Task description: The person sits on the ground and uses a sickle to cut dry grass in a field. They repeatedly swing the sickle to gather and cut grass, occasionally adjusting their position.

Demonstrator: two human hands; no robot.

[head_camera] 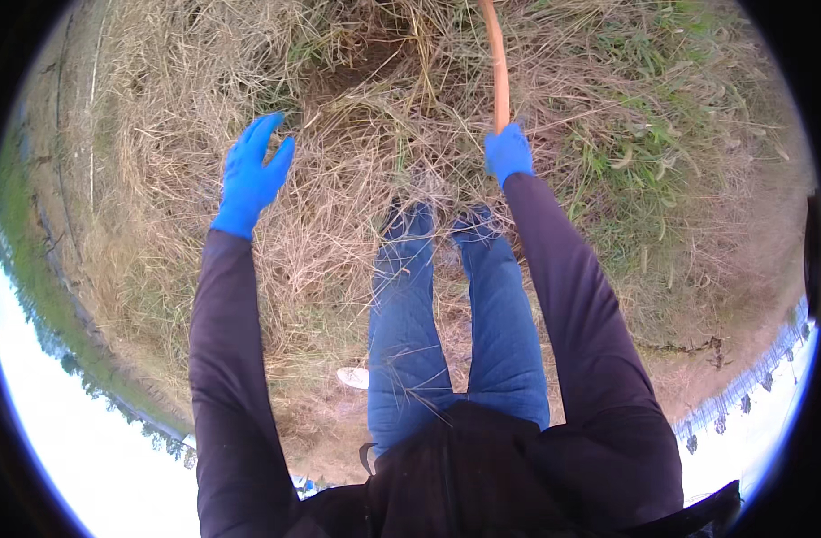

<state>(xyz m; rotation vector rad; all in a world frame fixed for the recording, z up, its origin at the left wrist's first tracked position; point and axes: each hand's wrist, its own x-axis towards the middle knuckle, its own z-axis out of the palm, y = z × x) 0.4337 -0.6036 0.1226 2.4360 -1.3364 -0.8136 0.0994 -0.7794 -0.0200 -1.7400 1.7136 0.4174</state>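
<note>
My left hand [252, 171], in a blue glove, is held over the dry grass [329, 249] with thumb and fingers apart and nothing in it. My right hand [509, 153], gloved in blue too, grips the lower end of a curved wooden handle [498, 67]. The handle runs up past the top edge of the picture, so its far end is hidden. Between and beyond my hands lies tangled dry grass, with a dark hollow of bare soil [356, 70] near the top.
Dry stalks lie over my shoes and jeans [410, 323]. Green weeds [625, 148] grow among the straw at the right. A whitish flat object [353, 378] lies on the ground beside my leg. Trees and a green strip [40, 282] show at the far left rim.
</note>
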